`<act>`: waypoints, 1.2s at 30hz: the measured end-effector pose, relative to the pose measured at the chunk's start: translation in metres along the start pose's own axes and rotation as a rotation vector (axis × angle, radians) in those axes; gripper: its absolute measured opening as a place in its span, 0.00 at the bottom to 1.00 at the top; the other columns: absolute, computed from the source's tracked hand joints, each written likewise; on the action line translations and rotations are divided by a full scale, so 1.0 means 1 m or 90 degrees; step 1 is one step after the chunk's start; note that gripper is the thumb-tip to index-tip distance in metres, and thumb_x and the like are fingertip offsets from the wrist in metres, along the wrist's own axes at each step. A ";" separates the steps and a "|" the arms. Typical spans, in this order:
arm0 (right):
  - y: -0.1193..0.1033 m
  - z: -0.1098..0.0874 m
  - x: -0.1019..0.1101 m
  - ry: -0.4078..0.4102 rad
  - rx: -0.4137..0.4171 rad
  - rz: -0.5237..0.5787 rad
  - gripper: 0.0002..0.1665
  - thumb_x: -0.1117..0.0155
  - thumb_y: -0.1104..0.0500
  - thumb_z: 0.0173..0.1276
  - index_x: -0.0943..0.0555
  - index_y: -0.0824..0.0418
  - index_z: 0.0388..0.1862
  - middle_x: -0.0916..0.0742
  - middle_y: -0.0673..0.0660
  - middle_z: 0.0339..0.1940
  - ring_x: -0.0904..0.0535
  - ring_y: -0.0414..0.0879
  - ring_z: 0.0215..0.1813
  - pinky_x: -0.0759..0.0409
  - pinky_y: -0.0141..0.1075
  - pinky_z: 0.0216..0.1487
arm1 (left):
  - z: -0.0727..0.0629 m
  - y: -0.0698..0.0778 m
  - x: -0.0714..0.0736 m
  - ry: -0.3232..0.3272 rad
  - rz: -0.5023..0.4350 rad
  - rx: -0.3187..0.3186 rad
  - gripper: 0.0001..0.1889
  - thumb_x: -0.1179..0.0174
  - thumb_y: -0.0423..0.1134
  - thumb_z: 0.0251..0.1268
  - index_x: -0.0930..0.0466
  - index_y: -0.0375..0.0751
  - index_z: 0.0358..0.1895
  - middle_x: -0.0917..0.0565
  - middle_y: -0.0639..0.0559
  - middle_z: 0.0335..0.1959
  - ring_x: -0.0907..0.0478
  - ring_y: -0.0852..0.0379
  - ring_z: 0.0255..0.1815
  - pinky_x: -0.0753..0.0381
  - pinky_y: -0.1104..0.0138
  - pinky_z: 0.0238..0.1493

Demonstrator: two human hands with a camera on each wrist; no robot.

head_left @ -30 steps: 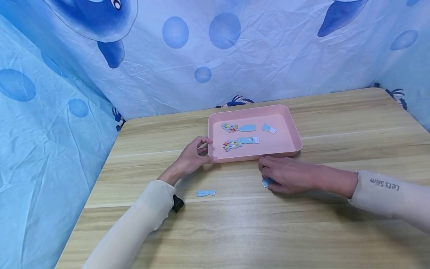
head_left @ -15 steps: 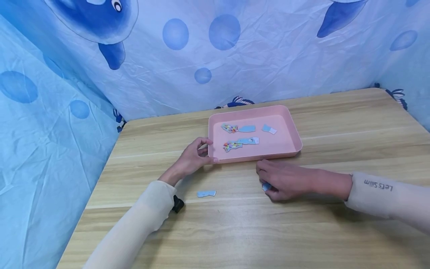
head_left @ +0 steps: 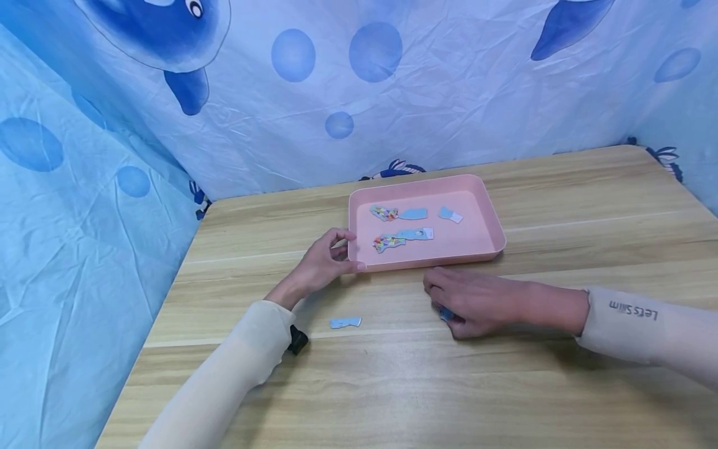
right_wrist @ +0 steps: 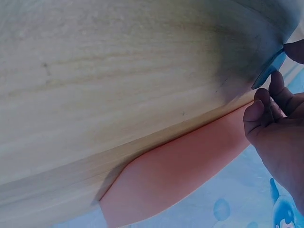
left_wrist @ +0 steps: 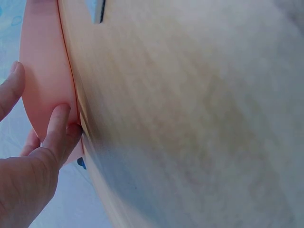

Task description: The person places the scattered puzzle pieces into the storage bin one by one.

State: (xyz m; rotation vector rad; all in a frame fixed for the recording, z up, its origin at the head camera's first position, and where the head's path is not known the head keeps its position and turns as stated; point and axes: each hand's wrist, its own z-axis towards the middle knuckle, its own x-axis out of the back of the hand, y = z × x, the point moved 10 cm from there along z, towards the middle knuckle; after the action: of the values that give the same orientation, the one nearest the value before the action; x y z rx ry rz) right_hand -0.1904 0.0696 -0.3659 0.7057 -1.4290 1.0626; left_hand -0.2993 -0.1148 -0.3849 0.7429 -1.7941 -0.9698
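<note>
My left hand (head_left: 327, 259) holds the left front corner of a shallow pink tray (head_left: 493, 234), with thumb and fingers spread round its wall. In the left wrist view, fingers (left_wrist: 58, 124) touch the tray's outer side. In front of the tray, my right hand (head_left: 477, 301) pinches a small blue puzzle piece (head_left: 445, 313), mostly hidden under the fingers; the right wrist view shows this piece (right_wrist: 269, 70) tilted between thumb and fingertips, close to the table. Another light-blue puzzle piece (head_left: 344, 323) lies flat on the table between the hands.
Several flat pieces lie in the tray: a colourful-and-blue pair (head_left: 384, 213) at the back, a similar pair (head_left: 389, 242) in front, and a blue-and-white piece (head_left: 450, 214) at right. The wooden table (head_left: 392, 393) meets a blue sea-print curtain (head_left: 269, 137) behind and at left.
My right hand has shifted slightly left and toward the front, with the blue piece now more covered by its fingers. The left hand and tray stay in place.
</note>
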 end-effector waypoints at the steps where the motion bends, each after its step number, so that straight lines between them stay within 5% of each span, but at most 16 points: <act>1: 0.000 0.000 0.000 -0.001 -0.002 0.003 0.10 0.39 0.59 0.56 0.27 0.57 0.37 0.32 0.46 0.39 0.36 0.38 0.39 0.28 0.29 0.39 | 0.000 0.000 0.000 -0.001 -0.001 0.003 0.34 0.29 0.37 0.55 0.35 0.42 0.64 0.44 0.49 0.75 0.39 0.49 0.72 0.35 0.56 0.69; 13: 0.002 -0.003 0.002 -0.004 -0.013 0.038 0.08 0.40 0.58 0.56 0.25 0.52 0.37 0.30 0.46 0.48 0.32 0.36 0.43 0.26 0.29 0.47 | -0.021 0.031 -0.004 -0.010 0.004 0.007 0.31 0.33 0.31 0.58 0.36 0.34 0.64 0.45 0.42 0.75 0.40 0.44 0.72 0.36 0.54 0.69; 24: 0.004 -0.002 0.010 -0.002 -0.015 0.025 0.10 0.40 0.58 0.59 0.26 0.49 0.40 0.31 0.43 0.46 0.34 0.35 0.42 0.29 0.26 0.37 | -0.021 0.032 -0.003 -0.011 0.003 0.007 0.31 0.32 0.32 0.58 0.36 0.35 0.64 0.44 0.43 0.75 0.39 0.44 0.72 0.36 0.55 0.69; 30: -0.002 -0.003 0.022 0.056 0.033 0.009 0.07 0.39 0.60 0.58 0.28 0.50 0.32 0.30 0.46 0.43 0.34 0.37 0.40 0.29 0.27 0.35 | -0.022 0.033 -0.003 -0.008 0.005 0.004 0.31 0.32 0.31 0.58 0.36 0.34 0.64 0.44 0.42 0.75 0.39 0.44 0.72 0.36 0.54 0.69; 36: 0.000 -0.005 0.033 0.086 0.037 -0.002 0.07 0.38 0.60 0.59 0.27 0.51 0.34 0.29 0.47 0.43 0.33 0.37 0.41 0.28 0.28 0.37 | -0.017 0.027 -0.003 -0.009 0.005 0.007 0.31 0.32 0.31 0.58 0.36 0.34 0.64 0.45 0.43 0.75 0.40 0.44 0.72 0.35 0.55 0.69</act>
State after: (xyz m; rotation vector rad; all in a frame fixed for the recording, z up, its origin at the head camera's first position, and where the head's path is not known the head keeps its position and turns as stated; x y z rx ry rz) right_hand -0.1929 0.0789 -0.3342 0.6642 -1.2862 1.1318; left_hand -0.2843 -0.1042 -0.3587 0.7369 -1.8143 -0.9631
